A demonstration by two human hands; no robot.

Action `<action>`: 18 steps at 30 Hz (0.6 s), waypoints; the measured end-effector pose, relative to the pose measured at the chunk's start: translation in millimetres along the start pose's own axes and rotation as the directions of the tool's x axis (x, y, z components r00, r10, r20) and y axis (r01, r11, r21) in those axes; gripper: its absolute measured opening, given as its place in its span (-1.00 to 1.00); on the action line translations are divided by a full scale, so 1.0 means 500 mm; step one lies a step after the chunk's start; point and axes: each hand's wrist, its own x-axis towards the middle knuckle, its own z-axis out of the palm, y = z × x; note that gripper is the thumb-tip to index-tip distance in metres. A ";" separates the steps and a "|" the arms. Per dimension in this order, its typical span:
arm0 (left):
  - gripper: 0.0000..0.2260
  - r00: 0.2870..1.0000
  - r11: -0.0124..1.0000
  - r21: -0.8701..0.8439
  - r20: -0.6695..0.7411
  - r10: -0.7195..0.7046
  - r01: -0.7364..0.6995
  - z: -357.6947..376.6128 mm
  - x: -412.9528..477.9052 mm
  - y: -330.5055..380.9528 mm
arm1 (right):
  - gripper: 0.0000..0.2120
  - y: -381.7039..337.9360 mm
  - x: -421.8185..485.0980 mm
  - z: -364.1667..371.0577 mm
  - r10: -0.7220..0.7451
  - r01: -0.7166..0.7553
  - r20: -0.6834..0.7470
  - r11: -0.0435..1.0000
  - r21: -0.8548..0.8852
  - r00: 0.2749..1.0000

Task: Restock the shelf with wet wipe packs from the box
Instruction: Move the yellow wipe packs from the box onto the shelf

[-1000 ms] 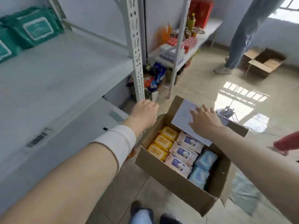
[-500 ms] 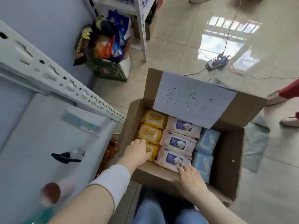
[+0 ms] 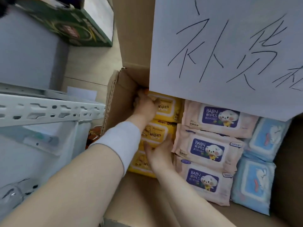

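Both hands are down in the cardboard box (image 3: pixel 121 89), working the column of yellow wipe packs at the box's nine o'clock side. The left hand (image 3: pixel 144 106), wearing a white wristband (image 3: pixel 120 142), curls its fingers over the far, twelve o'clock end of the top yellow pack (image 3: pixel 168 108), pressed against the box wall; it looks to be gripping that pack's edge. The right hand (image 3: pixel 159 152) lies flat with fingers spread against the three o'clock side of the middle yellow pack (image 3: pixel 155 133), touching it, though I cannot tell whether it truly grips. A third yellow pack (image 3: pixel 139 163) sits nearest, partly covered by both forearms.

Just beside the yellow column, toward three o'clock, three pink packs marked BABY WIPES (image 3: pixel 208 149) lie in a row, and beyond them two blue packs (image 3: pixel 255 182) are set against the far right wall of the box. A white paper sign (image 3: pixel 229 46) with handwritten black characters hangs off the raised flap at twelve o'clock, overhanging the tops of the packs.

At nine o'clock from the box stands the white metal shelf (image 3: pixel 49 110), its perforated rail running level, with a shelf label strip (image 3: pixel 41 140) below it. A dark green carton (image 3: pixel 73 25) rests on the floor at eleven o'clock.
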 end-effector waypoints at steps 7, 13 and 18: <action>-0.34 1.000 1.000 0.012 0.012 -0.026 0.026 -0.013 0.009 0.024 | -0.13 -0.031 0.018 -0.002 0.163 -0.150 -0.036 0.958 0.243 0.986; -0.54 0.997 0.999 -0.040 0.080 0.017 -0.014 -0.037 -0.005 0.011 | -0.11 -0.061 0.017 0.008 0.234 -0.221 -0.024 0.945 0.243 0.972; -0.52 0.992 0.978 -0.207 0.117 0.053 -0.028 -0.053 -0.044 0.006 | -0.10 -0.069 0.024 0.011 0.287 -0.261 -0.048 0.919 0.296 0.957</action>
